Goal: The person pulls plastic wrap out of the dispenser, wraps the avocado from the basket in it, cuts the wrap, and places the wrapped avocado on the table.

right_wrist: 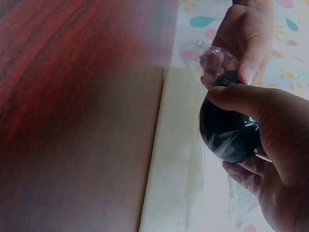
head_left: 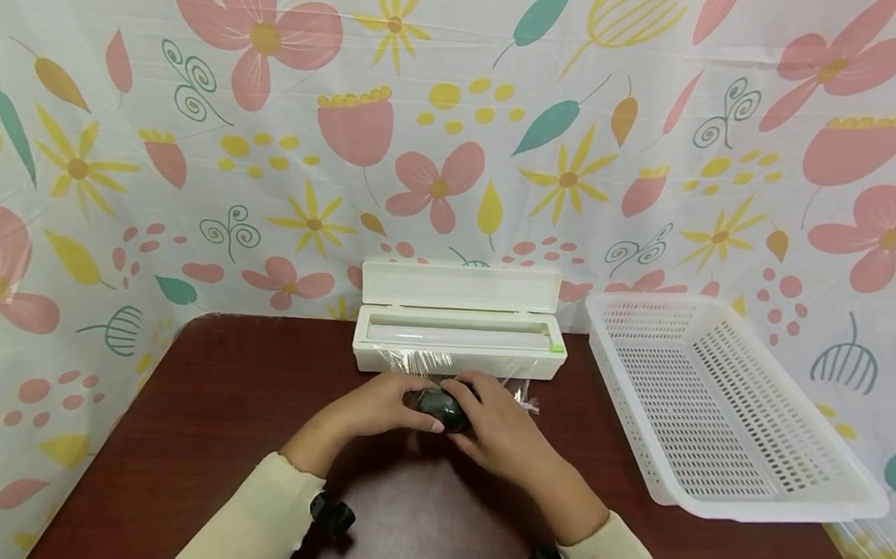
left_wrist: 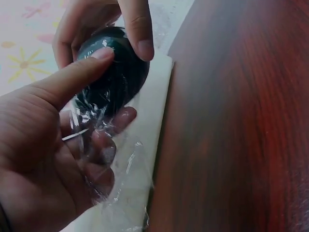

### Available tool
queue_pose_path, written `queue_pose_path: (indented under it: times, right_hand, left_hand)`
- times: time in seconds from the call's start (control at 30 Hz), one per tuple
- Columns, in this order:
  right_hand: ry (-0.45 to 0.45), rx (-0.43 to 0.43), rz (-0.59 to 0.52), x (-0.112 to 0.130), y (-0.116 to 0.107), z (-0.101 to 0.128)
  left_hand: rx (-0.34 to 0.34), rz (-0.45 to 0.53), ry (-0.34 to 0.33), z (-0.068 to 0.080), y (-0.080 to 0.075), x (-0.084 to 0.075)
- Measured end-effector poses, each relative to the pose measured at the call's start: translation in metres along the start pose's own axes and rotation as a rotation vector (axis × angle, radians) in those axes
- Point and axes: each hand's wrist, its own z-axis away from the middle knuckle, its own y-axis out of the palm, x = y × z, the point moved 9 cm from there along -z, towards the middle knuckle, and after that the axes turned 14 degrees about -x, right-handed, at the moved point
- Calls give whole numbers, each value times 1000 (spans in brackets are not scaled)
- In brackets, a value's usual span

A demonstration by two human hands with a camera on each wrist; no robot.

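A smooth, rounded, dark green, almost black object (head_left: 443, 408) is held between both hands in front of the cling film box (head_left: 455, 364). Clear cling film (left_wrist: 126, 166) lies over its surface and hangs loose from it, crumpled. My left hand (head_left: 375, 405) has its thumb on the object, with fingers behind the film in the left wrist view. My right hand (head_left: 503, 424) grips the object from the other side, its thumb pressed on it in the right wrist view. The object's exact kind cannot be told under the film.
The white box's lid (head_left: 458, 288) stands raised, with a film roll (head_left: 453, 336) inside and film trailing over its front. A white slotted plastic basket (head_left: 640, 438) stands at the right of the dark red-brown table (head_left: 208, 436). A floral curtain (head_left: 441, 87) hangs behind.
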Motion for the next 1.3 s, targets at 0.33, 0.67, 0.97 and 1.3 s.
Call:
queue_pose_path:
  times: [0.33,0.67,0.97,1.3]
  right_hand:
    - [32,43,-19,-10,5,-6]
    - [142,156,-107,-21,10,-11]
    - [251,230,-200,-30,13,-16]
    - [244,170,-216,-33,7,-18]
  left_hand:
    - [-142,-324,91,3,-8,-19]
    - [-329,-545,246,11,4,-46]
    - [-405,-553,217,9,14,-35]
    - [-472,-542,300,4,9,-35]
